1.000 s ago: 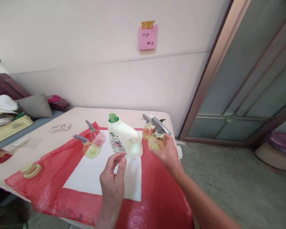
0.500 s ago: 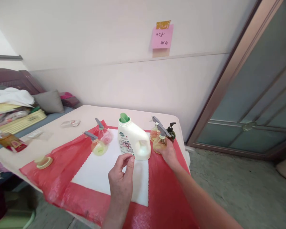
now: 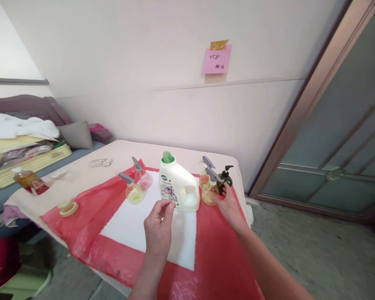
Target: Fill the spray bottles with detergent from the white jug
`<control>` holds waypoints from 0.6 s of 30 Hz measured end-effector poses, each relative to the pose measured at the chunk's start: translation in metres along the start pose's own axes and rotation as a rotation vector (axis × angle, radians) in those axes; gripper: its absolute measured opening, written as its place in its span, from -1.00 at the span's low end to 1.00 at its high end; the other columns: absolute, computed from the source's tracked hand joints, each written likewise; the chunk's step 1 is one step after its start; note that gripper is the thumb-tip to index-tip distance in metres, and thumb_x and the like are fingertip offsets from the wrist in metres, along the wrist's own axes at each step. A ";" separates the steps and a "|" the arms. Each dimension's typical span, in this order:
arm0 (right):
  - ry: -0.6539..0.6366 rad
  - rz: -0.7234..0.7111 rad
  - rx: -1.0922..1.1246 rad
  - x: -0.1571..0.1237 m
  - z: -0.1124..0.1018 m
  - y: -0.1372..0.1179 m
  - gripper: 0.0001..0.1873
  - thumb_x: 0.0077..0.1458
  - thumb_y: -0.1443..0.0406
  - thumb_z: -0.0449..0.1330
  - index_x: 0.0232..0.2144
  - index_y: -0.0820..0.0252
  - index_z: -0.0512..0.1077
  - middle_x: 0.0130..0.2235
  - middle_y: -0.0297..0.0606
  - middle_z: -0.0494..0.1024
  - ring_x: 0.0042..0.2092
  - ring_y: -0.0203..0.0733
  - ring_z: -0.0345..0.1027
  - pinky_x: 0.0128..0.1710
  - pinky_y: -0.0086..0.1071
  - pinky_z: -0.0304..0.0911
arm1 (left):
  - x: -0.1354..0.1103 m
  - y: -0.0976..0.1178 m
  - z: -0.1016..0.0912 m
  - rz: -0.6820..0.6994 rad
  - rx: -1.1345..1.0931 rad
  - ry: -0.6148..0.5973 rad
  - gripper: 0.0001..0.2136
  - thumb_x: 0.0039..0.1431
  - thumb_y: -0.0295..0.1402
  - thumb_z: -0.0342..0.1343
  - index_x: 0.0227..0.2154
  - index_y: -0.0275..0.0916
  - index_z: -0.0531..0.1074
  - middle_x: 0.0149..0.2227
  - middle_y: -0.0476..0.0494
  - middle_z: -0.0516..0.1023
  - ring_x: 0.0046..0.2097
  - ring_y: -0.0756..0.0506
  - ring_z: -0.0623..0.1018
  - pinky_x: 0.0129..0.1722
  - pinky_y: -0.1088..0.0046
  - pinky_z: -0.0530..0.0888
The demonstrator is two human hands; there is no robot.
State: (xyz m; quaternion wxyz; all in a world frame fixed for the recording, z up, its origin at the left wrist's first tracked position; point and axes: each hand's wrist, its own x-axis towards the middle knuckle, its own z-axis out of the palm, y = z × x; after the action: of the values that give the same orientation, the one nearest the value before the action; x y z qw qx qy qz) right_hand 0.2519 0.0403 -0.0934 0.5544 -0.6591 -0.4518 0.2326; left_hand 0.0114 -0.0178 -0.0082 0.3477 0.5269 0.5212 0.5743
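My right hand (image 3: 229, 205) rests on the red cloth (image 3: 215, 258) against the right side of an amber spray bottle (image 3: 210, 192) with a grey trigger. The bottle stands on the cloth; my fingertips touch its base and my thumb is lifted off it. My left hand (image 3: 158, 227) hovers over the white towel (image 3: 128, 225), thumb and forefinger pinched together just in front of a white detergent jug (image 3: 178, 189) with a green cap. Nothing shows between those fingers.
A second amber sprayer (image 3: 203, 175) and a dark pump bottle (image 3: 225, 176) stand behind my right hand. Pink (image 3: 142, 178) and green (image 3: 133, 192) sprayers stand left of the jug. A lid (image 3: 68, 207) and an orange bottle (image 3: 29, 181) lie far left. The table edge drops off at right.
My right hand lowered the amber spray bottle onto the red cloth beside the jug and loosened its hold. My left thumb and forefinger closed together. The view pulled back and shifted left.
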 end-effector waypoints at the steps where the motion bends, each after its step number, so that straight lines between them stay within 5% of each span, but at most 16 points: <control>1: -0.004 0.003 0.009 -0.004 -0.003 -0.005 -0.11 -0.14 0.08 0.25 0.22 0.26 0.10 0.17 0.03 0.29 0.17 0.12 0.20 0.16 0.01 0.09 | 0.000 0.000 0.000 -0.004 0.000 0.002 -0.80 0.11 -0.16 0.16 -0.38 -0.19 0.49 -0.34 -0.10 0.58 -0.23 -0.09 0.52 -0.20 0.45 0.38; 7: -0.022 0.032 0.080 -0.029 -0.014 -0.030 -0.14 -0.09 0.02 0.20 0.21 0.24 0.10 0.22 0.01 0.23 0.19 0.08 0.17 0.16 -0.05 0.10 | 0.001 -0.023 -0.006 -0.026 0.021 0.020 -0.79 0.10 -0.17 0.14 -0.40 -0.21 0.48 -0.38 -0.09 0.55 -0.26 -0.09 0.48 -0.20 0.41 0.36; 11: -0.054 0.053 0.127 -0.035 -0.020 -0.040 -0.06 -0.17 -0.02 0.25 0.19 0.31 0.12 0.21 0.06 0.23 0.16 0.14 0.20 0.15 -0.02 0.11 | 0.010 -0.049 -0.017 -0.159 -0.056 0.086 -0.79 0.00 -0.18 0.17 -0.46 -0.25 0.47 -0.44 -0.12 0.54 -0.30 -0.12 0.51 -0.23 0.36 0.39; 18: -0.116 0.139 0.188 -0.034 -0.034 -0.037 -0.06 -0.16 -0.07 0.24 0.20 0.24 0.13 0.18 0.02 0.29 0.13 0.14 0.25 0.10 -0.04 0.19 | 0.076 -0.067 -0.064 -0.094 -0.014 0.339 -0.90 -0.18 -0.42 0.22 -0.53 -0.26 0.41 -0.52 -0.04 0.44 -0.42 -0.08 0.43 -0.34 0.38 0.34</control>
State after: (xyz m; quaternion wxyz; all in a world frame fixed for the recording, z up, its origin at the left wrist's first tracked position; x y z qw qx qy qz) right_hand 0.2510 -0.0070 -0.0560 0.5690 -0.6195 -0.4125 0.3496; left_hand -0.0758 0.0537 -0.0486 0.2852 0.3951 0.5924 0.6415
